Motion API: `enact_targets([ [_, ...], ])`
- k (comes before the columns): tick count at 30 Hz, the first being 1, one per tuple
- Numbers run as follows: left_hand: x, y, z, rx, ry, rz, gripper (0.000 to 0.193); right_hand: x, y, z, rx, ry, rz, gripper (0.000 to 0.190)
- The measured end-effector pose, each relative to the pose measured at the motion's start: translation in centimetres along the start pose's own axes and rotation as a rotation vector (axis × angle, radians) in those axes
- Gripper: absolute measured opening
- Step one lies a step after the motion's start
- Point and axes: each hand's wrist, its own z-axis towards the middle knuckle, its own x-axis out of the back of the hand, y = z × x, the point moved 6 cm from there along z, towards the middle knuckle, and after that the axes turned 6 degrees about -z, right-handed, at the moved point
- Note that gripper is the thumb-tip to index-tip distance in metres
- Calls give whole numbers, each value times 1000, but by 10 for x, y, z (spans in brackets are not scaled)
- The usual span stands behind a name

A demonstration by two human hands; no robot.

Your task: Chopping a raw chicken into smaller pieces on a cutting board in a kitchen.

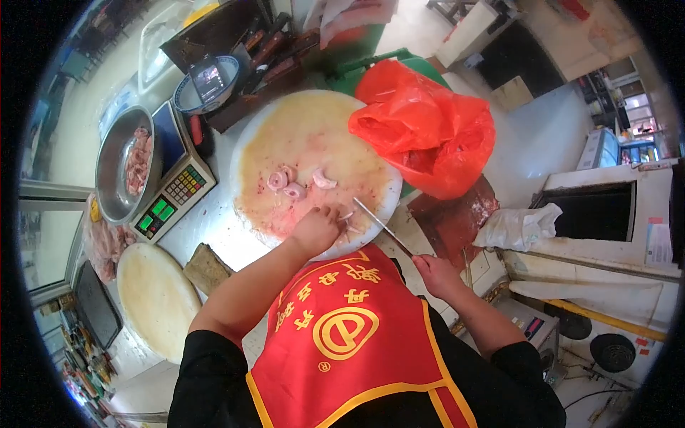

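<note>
A round white cutting board (278,128), stained yellow and pink, lies before me. My left hand (318,229) is on its near part, fingers curled over a small pale piece of meat (347,216) that is partly hidden. In my right hand (440,275), off the board's right edge, is the handle of a knife (382,224). Its thin blade reaches over the board, tip just right of my left fingers and apart from them. Beyond that hand lie several pink cut pieces of meat (278,181), with a curved piece (324,179) to their right.
Red plastic bag (428,128) overlaps the board's far right edge. To the left, a metal bowl of meat pieces (115,176) rests on a digital scale (184,184). Knives (267,48) and a phone (207,80) in a bowl (187,101) are behind. Another round board (155,299) lies left.
</note>
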Motion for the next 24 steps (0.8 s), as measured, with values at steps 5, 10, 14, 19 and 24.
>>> enact_targets([
  [5,-6,-13,-22,-74,112,-46,24,2,20,2,-14,123,103,50],
  [10,18,-12,-42,-89,328,-71,31,8,-5,-1,65,-96,85,49],
  [14,0,-11,-44,-19,306,-145,32,-4,-11,9,103,-107,83,48],
  [19,1,-10,-44,29,305,-226,34,15,-41,6,266,51,134,48],
  [24,-1,-11,-47,28,316,-194,34,2,-34,30,112,-131,-14,52],
])
